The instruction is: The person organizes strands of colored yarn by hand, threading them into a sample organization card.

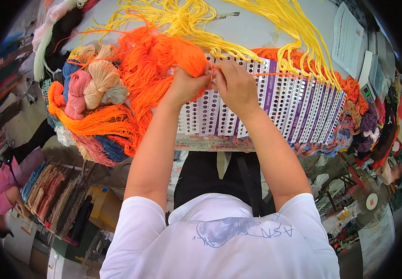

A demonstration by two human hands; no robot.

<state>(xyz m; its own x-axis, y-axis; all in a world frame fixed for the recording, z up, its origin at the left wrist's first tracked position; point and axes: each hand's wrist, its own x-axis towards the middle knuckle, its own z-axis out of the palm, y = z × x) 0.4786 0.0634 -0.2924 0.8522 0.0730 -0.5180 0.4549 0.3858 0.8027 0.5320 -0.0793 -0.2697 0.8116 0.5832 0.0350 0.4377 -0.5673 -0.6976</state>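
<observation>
Close together over the table, my two hands meet at a bright orange thread. My left hand (190,85) is closed, its fingertips on the strand beside a big fluffy bundle of orange thread (147,58). Pinched fingers of my right hand (234,86) grip the same orange strand (275,74), which runs off to the right across the cards. Beneath and right of my hands lies an overlapping row of white and purple cards (282,109) punched with holes. Yellow threads (300,35) are looped at the top ends of many cards. My fingers partly hide the pinched spot.
Skeins of cream, pink and blue thread (101,76) are piled at the left. A printed sheet (347,39) and a device with a green display (367,93) sit at the right. A fan (370,202) stands below right; another person (6,188) is at far left.
</observation>
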